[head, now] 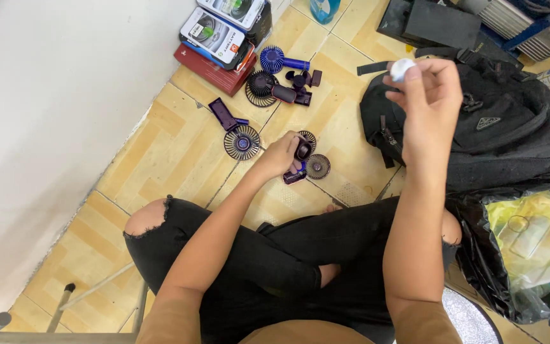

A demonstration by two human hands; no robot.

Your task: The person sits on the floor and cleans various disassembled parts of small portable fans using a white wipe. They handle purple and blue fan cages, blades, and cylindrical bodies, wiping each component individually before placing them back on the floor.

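My left hand [282, 151] reaches down to the tiled floor and grips a small dark purple hand fan [301, 157], whose round grille lies beside my fingers. My right hand [429, 95] is raised in front of me and pinches a small white piece [401, 68] between thumb and fingertips. A loose round fan grille [317, 166] lies just right of the held fan. Another dark fan with its handle [238, 136] lies to the left. I sit cross-legged in black ripped trousers.
Further fan parts, a blue fan [279, 61] and a black one [264, 86], lie near stacked product boxes [219, 39] by the white wall. A black backpack [504, 124] sits at right, a black plastic bag with clear packaging [529, 245] beside my knee.
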